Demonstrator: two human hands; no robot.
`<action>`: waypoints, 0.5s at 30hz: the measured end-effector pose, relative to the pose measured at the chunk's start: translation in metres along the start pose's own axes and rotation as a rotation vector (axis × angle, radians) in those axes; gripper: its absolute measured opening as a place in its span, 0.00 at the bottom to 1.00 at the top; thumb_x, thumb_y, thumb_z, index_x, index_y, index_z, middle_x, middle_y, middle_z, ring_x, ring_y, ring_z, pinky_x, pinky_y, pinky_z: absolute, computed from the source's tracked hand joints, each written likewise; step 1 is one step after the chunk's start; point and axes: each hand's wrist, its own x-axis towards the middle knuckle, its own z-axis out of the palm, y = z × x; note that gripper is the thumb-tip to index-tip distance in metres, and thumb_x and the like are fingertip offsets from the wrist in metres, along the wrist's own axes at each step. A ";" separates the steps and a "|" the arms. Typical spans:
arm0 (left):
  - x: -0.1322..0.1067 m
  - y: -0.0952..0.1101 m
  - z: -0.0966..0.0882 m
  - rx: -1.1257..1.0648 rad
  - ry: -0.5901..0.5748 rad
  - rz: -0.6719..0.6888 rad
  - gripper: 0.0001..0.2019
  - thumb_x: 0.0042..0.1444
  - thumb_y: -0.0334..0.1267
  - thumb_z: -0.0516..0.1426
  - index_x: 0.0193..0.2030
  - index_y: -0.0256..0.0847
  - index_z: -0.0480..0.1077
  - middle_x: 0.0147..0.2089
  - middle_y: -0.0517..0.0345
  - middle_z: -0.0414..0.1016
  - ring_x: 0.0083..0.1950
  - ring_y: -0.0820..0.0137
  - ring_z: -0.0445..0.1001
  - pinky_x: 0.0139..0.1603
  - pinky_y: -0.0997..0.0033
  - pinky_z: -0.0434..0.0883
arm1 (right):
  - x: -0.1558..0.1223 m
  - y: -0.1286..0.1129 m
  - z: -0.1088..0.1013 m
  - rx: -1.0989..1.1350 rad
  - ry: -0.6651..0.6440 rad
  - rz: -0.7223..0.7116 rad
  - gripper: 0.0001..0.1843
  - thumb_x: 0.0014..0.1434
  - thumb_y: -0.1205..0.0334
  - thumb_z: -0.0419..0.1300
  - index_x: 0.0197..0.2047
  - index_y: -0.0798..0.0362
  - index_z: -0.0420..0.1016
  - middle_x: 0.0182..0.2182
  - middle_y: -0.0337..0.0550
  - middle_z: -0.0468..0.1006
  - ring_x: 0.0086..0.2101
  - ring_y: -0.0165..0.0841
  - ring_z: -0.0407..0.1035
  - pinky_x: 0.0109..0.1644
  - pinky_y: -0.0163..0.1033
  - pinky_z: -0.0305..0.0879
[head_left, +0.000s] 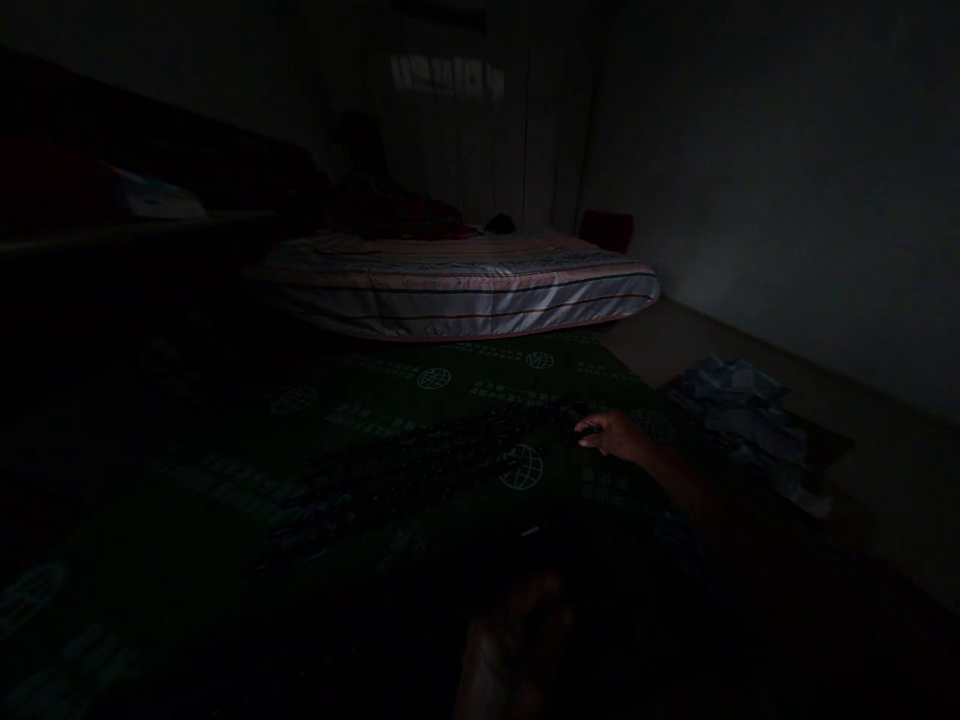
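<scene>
The light is very dim. My right hand [611, 435] reaches in from the right, its fingers bent together at the right end of a long, dark bundle of strands [420, 455]. That bundle fans out to the left across a green surface [225, 530] printed with pale globe emblems and lettering. Its exact kind is too dark to make out. Low in the middle, what appears to be my left hand [514, 640] shows dim and blurred, and its fingers cannot be told apart. A dark area around it hides anything it may touch.
Beyond the green surface lies a mattress [465, 290] with a striped cover. Crumpled pale cloth or plastic [750, 420] lies to the right, near a bare wall [795, 200]. A dark ledge [135, 230] with items on it runs along the left.
</scene>
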 end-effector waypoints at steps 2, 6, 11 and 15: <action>0.000 -0.002 0.000 0.004 -0.002 0.007 0.13 0.58 0.42 0.52 0.48 0.41 0.66 0.51 0.52 0.67 0.46 0.67 0.70 0.46 0.60 0.71 | -0.001 -0.001 -0.001 0.000 -0.002 0.002 0.15 0.47 0.65 0.61 0.41 0.55 0.76 0.20 0.35 0.73 0.16 0.23 0.60 0.22 0.29 0.57; 0.004 -0.009 0.003 0.020 -0.031 0.019 0.13 0.58 0.42 0.52 0.46 0.40 0.67 0.48 0.52 0.70 0.44 0.69 0.71 0.44 0.62 0.72 | -0.001 -0.003 -0.001 -0.005 -0.006 0.001 0.15 0.47 0.64 0.62 0.41 0.55 0.77 0.20 0.35 0.74 0.15 0.23 0.60 0.22 0.30 0.56; 0.007 -0.011 0.006 0.045 -0.045 0.027 0.10 0.48 0.45 0.59 0.37 0.47 0.75 0.38 0.58 0.77 0.37 0.67 0.75 0.40 0.70 0.74 | 0.001 0.000 0.000 -0.008 -0.002 -0.004 0.17 0.47 0.63 0.62 0.42 0.57 0.76 0.18 0.35 0.72 0.16 0.24 0.60 0.23 0.30 0.57; 0.007 -0.006 0.004 0.052 -0.022 0.029 0.10 0.44 0.45 0.60 0.35 0.51 0.77 0.36 0.59 0.79 0.37 0.64 0.77 0.39 0.72 0.75 | 0.002 0.002 0.001 -0.006 0.001 -0.006 0.17 0.47 0.64 0.62 0.42 0.56 0.76 0.19 0.35 0.73 0.16 0.23 0.60 0.23 0.30 0.57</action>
